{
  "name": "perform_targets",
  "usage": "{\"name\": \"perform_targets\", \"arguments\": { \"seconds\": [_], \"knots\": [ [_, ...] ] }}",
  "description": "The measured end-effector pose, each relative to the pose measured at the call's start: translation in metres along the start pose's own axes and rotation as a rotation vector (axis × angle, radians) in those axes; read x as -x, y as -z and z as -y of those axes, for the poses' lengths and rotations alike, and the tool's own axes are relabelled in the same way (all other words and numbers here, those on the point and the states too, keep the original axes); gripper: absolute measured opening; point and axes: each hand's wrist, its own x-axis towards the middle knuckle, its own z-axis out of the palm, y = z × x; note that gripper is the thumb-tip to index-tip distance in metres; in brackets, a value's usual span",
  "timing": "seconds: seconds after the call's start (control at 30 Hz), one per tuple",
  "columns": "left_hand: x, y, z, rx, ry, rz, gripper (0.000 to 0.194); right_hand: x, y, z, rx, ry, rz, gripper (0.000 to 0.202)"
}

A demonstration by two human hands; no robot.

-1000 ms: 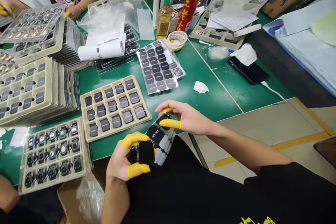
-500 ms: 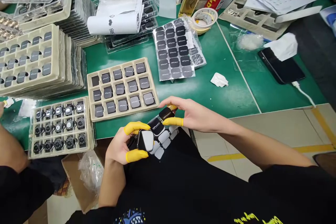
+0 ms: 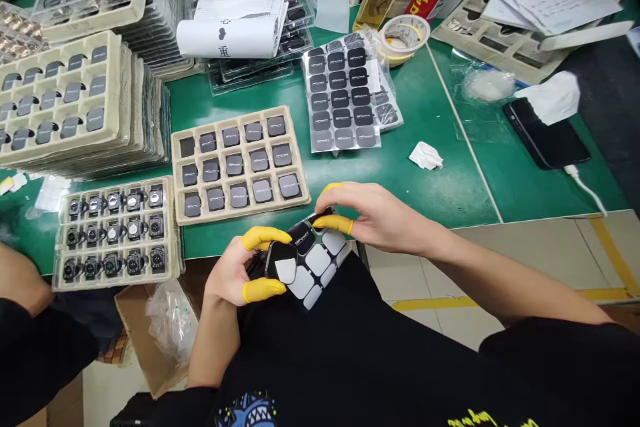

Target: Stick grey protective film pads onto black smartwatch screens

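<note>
Watch (image 3: 281, 252) gripped by left fingers (image 3: 264, 289), screen up; sticker sheet (image 3: 317, 260), slanted rightward from watch, pinched by right fingers (image 3: 334, 223); green surface (image 3: 367, 163) beyond watch.

The green worktop (image 3: 385, 167) carries the following items, positioned relative to the beige grid tray (image 3: 250, 209), which lies flat near the front edge. Left: a tall stack of trays (image 3: 145, 120). Front left, adjoining: a watch tray (image 3: 170, 233), projecting past the front edge. Behind: clear trays (image 3: 250, 77). Rear right: label sheets (image 3: 340, 99), with a tape roll (image 3: 423, 38) just beyond. Right: a crumpled tissue (image 3: 426, 155). Far right: a black phone (image 3: 545, 137) with its white cable (image 3: 590, 190) attached.
</note>
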Motion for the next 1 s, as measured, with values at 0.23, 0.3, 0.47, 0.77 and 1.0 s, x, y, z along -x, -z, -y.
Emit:
{"name": "perform_targets", "arguments": {
  "seconds": [0.23, 0.3, 0.47, 0.77, 1.0],
  "knots": [
    [0.003, 0.003, 0.013, -0.036, -0.027, -0.040, 0.062, -0.001, -0.003, 0.001, 0.131, 0.130, -0.115, 0.014],
    [0.006, 0.005, 0.023, -0.029, -0.014, -0.090, 0.062, 0.002, -0.004, 0.004, 0.150, 0.212, -0.170, 0.015],
    [0.013, 0.007, 0.048, -0.018, -0.057, -0.204, 0.065, 0.014, 0.002, 0.025, -0.010, 0.249, -0.204, 0.011],
    [0.005, -0.012, 0.057, -0.078, -0.136, -0.237, 0.076, -0.014, -0.012, 0.057, -0.450, -0.202, -0.215, 0.010],
    [0.007, -0.012, 0.060, -0.090, -0.203, -0.244, 0.077, -0.030, -0.039, 0.054, -0.497, -0.249, -0.104, 0.007]
  ]
}}
